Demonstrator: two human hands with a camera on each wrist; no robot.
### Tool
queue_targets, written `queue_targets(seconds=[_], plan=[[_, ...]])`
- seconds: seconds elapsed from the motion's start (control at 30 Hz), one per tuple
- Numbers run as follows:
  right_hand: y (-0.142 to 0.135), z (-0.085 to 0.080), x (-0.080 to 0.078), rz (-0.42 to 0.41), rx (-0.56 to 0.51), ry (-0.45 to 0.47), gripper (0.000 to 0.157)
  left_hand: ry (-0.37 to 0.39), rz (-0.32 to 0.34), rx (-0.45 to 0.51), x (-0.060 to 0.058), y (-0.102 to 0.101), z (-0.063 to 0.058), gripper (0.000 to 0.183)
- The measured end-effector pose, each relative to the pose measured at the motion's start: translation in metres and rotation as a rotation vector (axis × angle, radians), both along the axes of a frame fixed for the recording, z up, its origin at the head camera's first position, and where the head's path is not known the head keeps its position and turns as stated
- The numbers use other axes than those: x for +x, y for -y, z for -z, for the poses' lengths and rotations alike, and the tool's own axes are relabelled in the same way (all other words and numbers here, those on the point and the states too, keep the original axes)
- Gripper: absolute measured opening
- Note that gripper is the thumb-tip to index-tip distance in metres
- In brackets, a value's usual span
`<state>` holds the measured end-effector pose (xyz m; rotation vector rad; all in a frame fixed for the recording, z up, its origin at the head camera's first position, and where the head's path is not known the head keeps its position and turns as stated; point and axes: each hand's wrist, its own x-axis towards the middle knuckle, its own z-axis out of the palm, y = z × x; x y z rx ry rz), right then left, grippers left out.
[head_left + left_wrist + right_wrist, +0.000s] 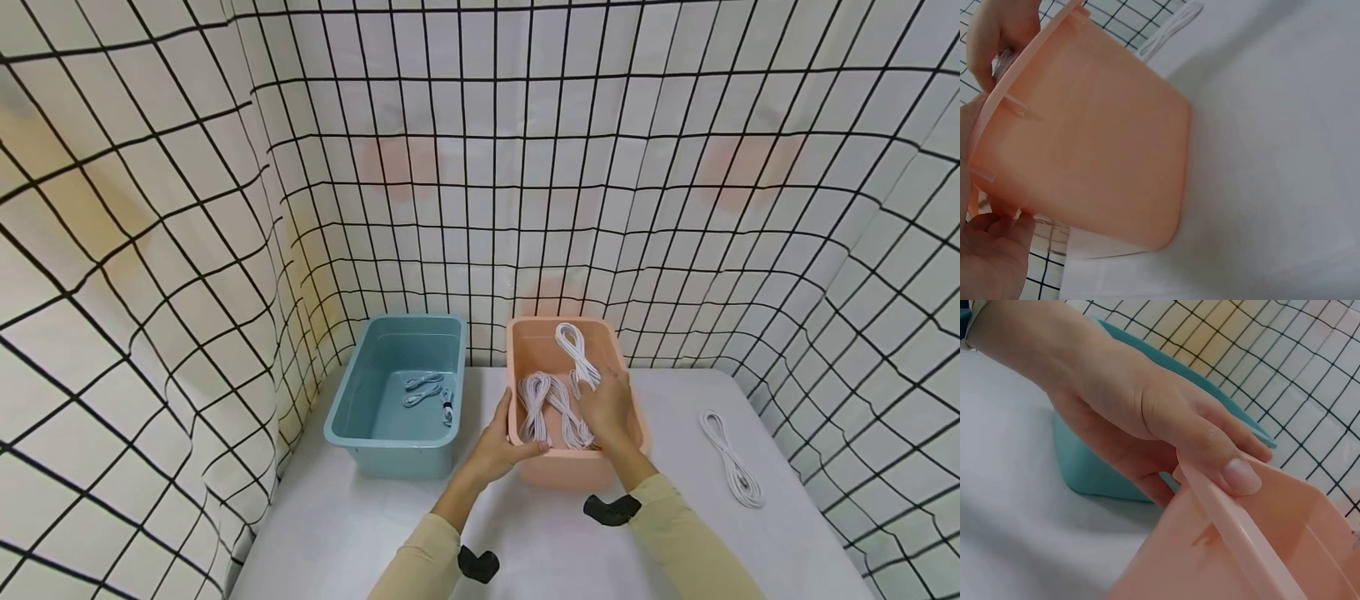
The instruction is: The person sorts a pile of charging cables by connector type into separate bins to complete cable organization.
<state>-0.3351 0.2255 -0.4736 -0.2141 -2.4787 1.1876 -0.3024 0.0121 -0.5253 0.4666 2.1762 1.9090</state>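
Observation:
My left hand [497, 450] grips the near left corner of a peach plastic bin [558, 468], thumb over the rim. In the right wrist view that left hand [1166, 419] has its thumb on the bin's rim [1235, 531]. My right hand [606, 408] reaches into the bin and pinches a coiled white cable [573, 346], whose loop sticks up toward the far wall. Below it lie several more bundled white cables [536, 404] inside the bin. The right hand [1000, 31] shows past the rim in the left wrist view, its fingertips partly hidden.
A teal bin [393, 462] stands to the left with a few small tied cables [423, 392] on its floor. Another white cable bundle [731, 458] lies on the white table [540, 550] at the right. Black netting [480, 208] over pale walls encloses the back and sides.

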Motion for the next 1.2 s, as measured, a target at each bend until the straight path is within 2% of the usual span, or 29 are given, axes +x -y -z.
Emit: queue_targets(seconds=[0.07,0.27,0.4,0.53,0.73,0.93,1.2], plan=[[0.001,0.000,-0.002,-0.037,-0.013,0.002,0.048,-0.009,0.003,0.005,0.000,0.000,0.000,0.123],[-0.005,0.002,-0.002,-0.134,-0.017,0.095,0.060,-0.022,0.002,0.007,0.000,-0.001,0.000,0.122],[-0.012,-0.001,0.001,-0.131,-0.038,0.083,0.059,-0.012,0.000,0.009,0.001,-0.001,0.000,0.122],[-0.019,-0.006,0.005,-0.120,-0.006,0.071,0.055,-0.010,-0.005,0.010,0.001,-0.001,0.002,0.121],[-0.028,-0.012,0.009,-0.138,0.008,0.086,0.053,-0.018,-0.005,0.006,0.001,-0.001,0.004,0.121],[-0.037,-0.015,0.011,-0.163,0.035,0.042,0.047,-0.022,-0.003,0.009,0.002,-0.001,0.003,0.121],[-0.053,-0.022,0.016,-0.187,0.060,0.071,0.052,-0.026,-0.001,0.021,0.002,-0.001,0.003,0.121]])
